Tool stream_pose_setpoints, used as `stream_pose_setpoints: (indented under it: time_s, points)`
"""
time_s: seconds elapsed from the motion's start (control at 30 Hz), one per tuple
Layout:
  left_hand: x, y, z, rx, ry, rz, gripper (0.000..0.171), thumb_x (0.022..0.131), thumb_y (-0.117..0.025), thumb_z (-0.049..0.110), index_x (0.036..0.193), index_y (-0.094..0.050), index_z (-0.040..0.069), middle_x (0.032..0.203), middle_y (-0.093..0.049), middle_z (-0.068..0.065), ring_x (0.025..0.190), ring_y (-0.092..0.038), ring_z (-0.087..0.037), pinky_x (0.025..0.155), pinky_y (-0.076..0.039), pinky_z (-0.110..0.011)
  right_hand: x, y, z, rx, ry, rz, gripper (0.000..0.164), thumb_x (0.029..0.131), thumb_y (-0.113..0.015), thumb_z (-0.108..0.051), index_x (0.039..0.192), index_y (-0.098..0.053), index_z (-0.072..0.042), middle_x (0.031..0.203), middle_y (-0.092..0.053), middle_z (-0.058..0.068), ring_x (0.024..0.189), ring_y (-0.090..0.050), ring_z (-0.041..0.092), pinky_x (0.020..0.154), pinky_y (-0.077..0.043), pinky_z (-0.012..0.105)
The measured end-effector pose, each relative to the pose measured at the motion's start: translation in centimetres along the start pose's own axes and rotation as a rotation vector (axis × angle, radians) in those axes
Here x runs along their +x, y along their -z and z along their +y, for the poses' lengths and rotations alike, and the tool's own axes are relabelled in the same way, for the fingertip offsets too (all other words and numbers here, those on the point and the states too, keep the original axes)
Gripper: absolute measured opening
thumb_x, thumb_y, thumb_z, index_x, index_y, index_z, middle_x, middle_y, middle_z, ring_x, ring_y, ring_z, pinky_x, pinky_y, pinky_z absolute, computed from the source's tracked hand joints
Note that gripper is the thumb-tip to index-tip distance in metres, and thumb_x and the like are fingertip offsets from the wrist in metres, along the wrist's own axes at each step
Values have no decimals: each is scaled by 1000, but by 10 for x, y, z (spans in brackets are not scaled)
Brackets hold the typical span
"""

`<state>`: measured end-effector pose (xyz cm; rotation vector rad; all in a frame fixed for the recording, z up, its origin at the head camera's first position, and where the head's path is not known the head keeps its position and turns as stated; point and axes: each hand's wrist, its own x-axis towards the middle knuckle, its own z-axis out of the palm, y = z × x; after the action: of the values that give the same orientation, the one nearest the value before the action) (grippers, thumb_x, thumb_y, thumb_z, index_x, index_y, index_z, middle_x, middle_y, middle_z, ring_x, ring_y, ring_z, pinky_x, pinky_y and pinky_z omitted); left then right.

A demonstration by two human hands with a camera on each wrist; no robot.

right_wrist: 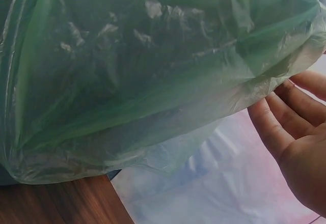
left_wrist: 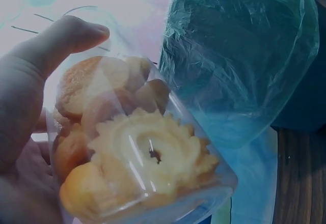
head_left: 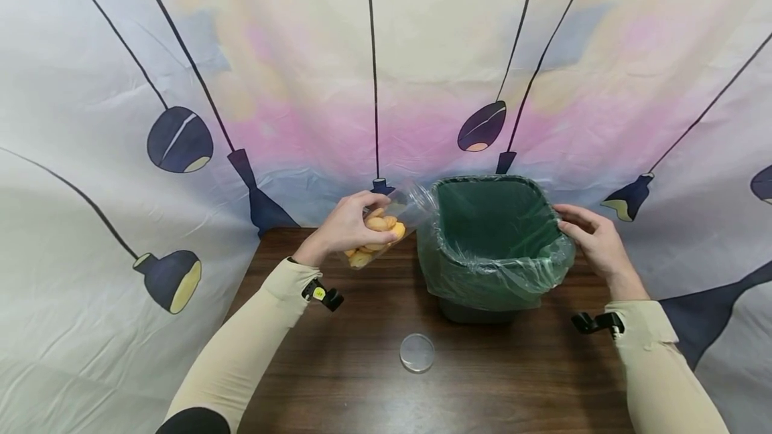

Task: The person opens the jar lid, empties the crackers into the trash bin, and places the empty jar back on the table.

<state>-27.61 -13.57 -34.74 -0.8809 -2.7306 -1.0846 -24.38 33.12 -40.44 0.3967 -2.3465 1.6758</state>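
My left hand [head_left: 350, 223] grips a clear plastic jar [left_wrist: 191, 183], its thumb on one side and fingers round the other. Several golden cookies [left_wrist: 153, 152] lie inside, one of them flower-shaped with a hole. In the head view the jar tilts, its mouth toward the left rim of a dark bin [head_left: 476, 313]. A thin green bin liner [head_left: 494, 280] covers the bin and folds over its rim. At the bin's right side, my right hand [head_left: 594, 240] touches the liner with fairly straight fingers [right_wrist: 267, 124].
A clear round lid [head_left: 417, 353] lies on the brown wooden table [head_left: 338, 380] in front of the bin. Close behind the table hangs a cloth backdrop [head_left: 301, 52] with painted lamps. Each wrist carries a small black camera mount [head_left: 322, 295].
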Motion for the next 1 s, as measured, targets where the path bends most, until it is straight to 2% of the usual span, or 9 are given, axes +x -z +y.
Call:
stream_pose_setpoints:
  time_s: [0.4, 0.57, 0.6, 0.7, 0.77, 0.83, 0.93, 1.0]
  points:
    - [12, 0, 6, 27, -10, -58, 65, 73, -82, 41, 127, -62, 11, 114, -62, -5, 94, -57, -19, 70, -53, -29, 0, 0, 1, -3, 36, -27, 41, 98, -56, -9, 137, -51, 4, 120, -60, -19, 107, -56, -4, 82, -46, 8]
    - [16, 2, 8, 57, -18, -85, 63, 73, -81, 41, 127, -62, 13, 118, -61, -4, 99, -57, -19, 73, -52, -30, -2, 0, 0, -40, 11, 0, 40, 99, -55, -9, 136, -51, 4, 118, -60, -22, 105, -55, -6, 81, -46, 8]
    - [17, 3, 8, 60, -16, -93, 64, 73, -81, 41, 127, -62, 13, 118, -61, -4, 100, -57, -19, 74, -53, -30, -2, 0, 0, -58, 6, 1, 40, 99, -55, -10, 136, -51, 4, 118, -59, -23, 102, -55, -7, 77, -46, 9]
    - [20, 5, 8, 67, -10, -110, 63, 74, -80, 39, 127, -61, 12, 116, -61, -5, 98, -58, -19, 74, -53, -30, 0, -2, -2, -69, -20, 5, 40, 99, -56, -13, 136, -52, 3, 113, -61, -23, 73, -54, -5, 56, -44, 21]
    - [22, 6, 9, 75, -10, -113, 63, 74, -80, 39, 127, -62, 11, 114, -61, -5, 95, -58, -18, 72, -53, -29, 3, -2, -3, -78, -17, 4, 41, 99, -56, -14, 136, -53, 2, 113, -61, -23, 70, -52, -4, 52, -40, 26]
    - [24, 8, 11, 84, -17, -115, 62, 73, -79, 39, 126, -62, 10, 111, -61, -6, 93, -58, -18, 72, -53, -29, 4, -3, -3, -77, -7, 4, 41, 99, -57, -15, 136, -53, 2, 113, -61, -22, 72, -54, -4, 53, -42, 23]
    - [26, 9, 14, 96, -21, -133, 62, 73, -79, 39, 125, -63, 9, 106, -60, -6, 89, -57, -18, 70, -53, -29, 5, -3, -2, -90, 19, -2, 41, 98, -57, -13, 136, -53, 3, 116, -60, -22, 100, -56, -7, 72, -46, 10]
    - [27, 9, 15, 103, -23, -148, 62, 73, -80, 40, 124, -63, 9, 104, -60, -5, 87, -56, -18, 69, -52, -29, 4, -4, -1, -94, 26, -6, 41, 98, -57, -13, 136, -52, 3, 117, -59, -23, 104, -56, -7, 78, -46, 8]
